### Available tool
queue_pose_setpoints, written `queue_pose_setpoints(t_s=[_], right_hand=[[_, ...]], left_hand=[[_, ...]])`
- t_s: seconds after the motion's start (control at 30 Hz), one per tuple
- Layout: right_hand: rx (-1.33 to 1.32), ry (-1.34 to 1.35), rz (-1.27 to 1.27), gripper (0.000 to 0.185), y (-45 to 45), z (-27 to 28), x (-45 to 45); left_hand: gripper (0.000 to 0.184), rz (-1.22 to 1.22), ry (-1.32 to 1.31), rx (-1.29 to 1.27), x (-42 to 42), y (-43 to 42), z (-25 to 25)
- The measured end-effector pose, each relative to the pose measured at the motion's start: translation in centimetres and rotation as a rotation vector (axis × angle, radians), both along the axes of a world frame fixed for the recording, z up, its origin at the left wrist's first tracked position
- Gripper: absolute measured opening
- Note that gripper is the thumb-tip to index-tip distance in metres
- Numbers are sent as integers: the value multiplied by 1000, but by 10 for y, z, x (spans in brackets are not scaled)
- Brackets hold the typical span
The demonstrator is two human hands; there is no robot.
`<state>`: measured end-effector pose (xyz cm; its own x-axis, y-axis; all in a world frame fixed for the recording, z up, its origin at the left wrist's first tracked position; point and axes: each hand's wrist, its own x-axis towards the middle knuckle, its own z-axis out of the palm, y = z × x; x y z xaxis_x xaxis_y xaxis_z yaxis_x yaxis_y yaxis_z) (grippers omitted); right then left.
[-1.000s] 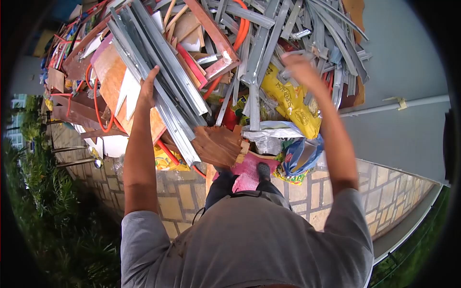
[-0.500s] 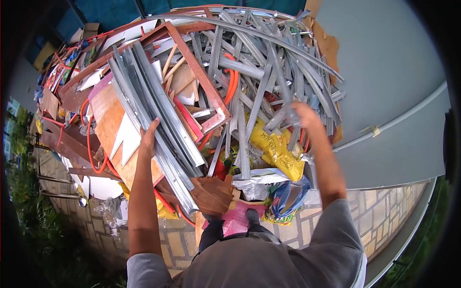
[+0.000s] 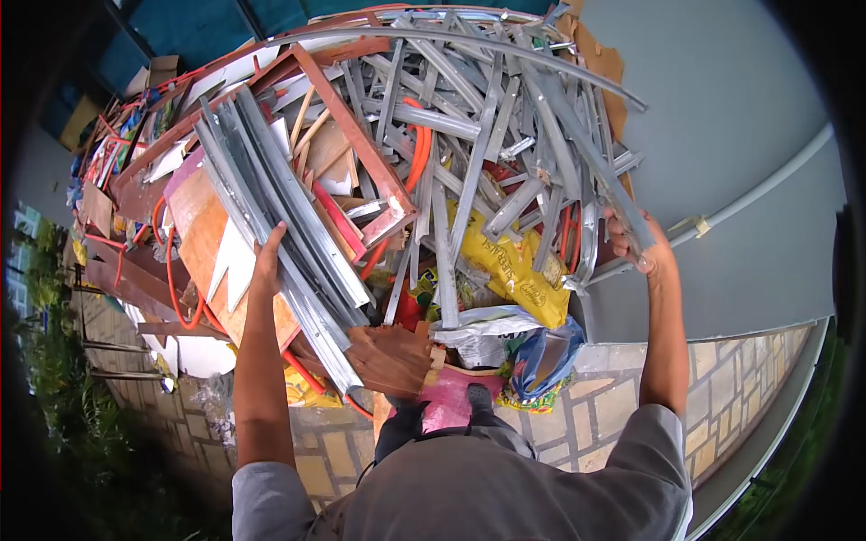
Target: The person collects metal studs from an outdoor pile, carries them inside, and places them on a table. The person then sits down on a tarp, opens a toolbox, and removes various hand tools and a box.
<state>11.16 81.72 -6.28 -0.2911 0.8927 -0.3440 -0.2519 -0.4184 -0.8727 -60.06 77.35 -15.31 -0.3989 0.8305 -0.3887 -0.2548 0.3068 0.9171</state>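
A stack of long grey metal channels (image 3: 293, 225) slants across the left of the pile. At its left edge is my left hand (image 3: 268, 257), closed on the outer channel, its fingers partly hidden. Farther right, my right hand (image 3: 637, 242) grips the near end of a single metal channel (image 3: 600, 167), which runs up and away over the heap. Beneath and between my hands lie loose metal channels (image 3: 469, 194) in a tangle, and a yellow sack (image 3: 514, 270).
A reddish-brown frame (image 3: 356, 135) leans among wood scraps beside the stack. An orange hose (image 3: 171, 270) loops at the left. On the right stands a grey panel (image 3: 740, 108) with a pipe (image 3: 776, 185). A blue plastic bag (image 3: 546, 361) lies near my feet on stone paving (image 3: 722, 397).
My right hand has moved right and slightly down, swinging the gripped metal channel toward the grey panel. My left hand stays on the stack, and the whole view has shifted slightly.
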Motion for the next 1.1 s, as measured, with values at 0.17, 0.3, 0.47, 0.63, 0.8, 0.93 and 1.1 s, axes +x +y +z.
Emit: queue_pose_setpoints(t_s=[0.17,0.3,0.47,0.63,0.8,0.93,1.1], right_hand=[[278,-725,-91,27,50,-71,26],[568,-1446,-7,35,84,-61,16],[976,-1537,-455,30,8,18,-79],[659,-848,-3,22,-52,-47,-168],[197,-633,94,28,-11,-181,-213],[-255,-387,31,43,33,-288,-244],[-483,-183,26,44,41,-311,-280]], left_hand=[[86,-19,-15,19,8,-3,9],[88,-25,26,-18,13,-5,15],[92,-41,26,-55,14,-5,16],[95,-26,49,-52,11,-4,14],[97,-40,2,-56,5,-2,9],[69,28,48,39,1,-2,-5],[116,-6,21,33,-3,-2,-3]])
